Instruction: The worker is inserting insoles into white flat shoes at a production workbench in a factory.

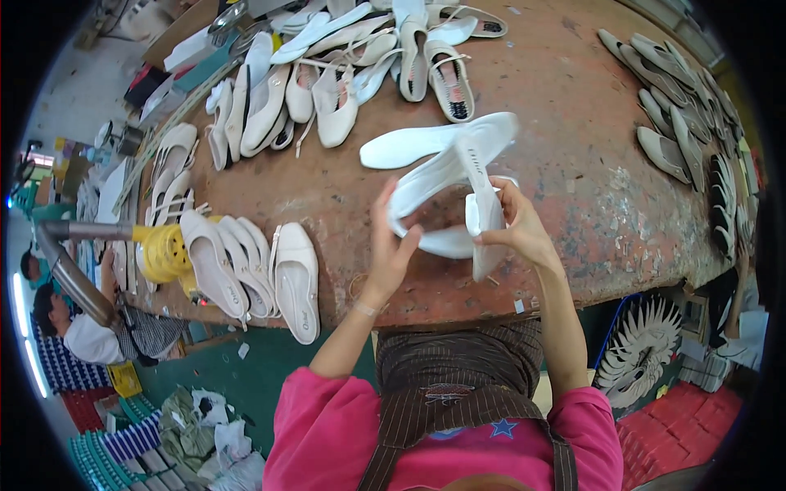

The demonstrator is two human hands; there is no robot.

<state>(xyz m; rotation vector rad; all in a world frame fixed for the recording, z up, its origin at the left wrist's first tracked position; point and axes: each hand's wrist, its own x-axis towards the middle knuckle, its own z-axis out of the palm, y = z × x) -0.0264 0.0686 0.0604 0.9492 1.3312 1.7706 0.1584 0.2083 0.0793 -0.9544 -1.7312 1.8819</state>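
My right hand [520, 221] grips a cream slip-on shoe [491, 213] with its fingers and thumb; the shoe stands on end, its inner sole turned toward the left. In my left hand [393, 245], thumb and fingers close round the end of a white shoe-shaped piece [426, 182], blurred by motion, which reaches up to the right behind the cream shoe. Under the hands another pale piece [446, 243] shows only in part. Just beyond, a white insole-shaped piece [401, 147] lies flat on the worn red-brown table [557, 123].
Several cream mules [296, 278] stand at the near left by a yellow ring-shaped fitting [164, 252] on a metal pipe. Slingback shoes [336, 110] are heaped at the back left. More shoe uppers [667, 151] lie along the right side. A co-worker [90, 335] sits at far left.
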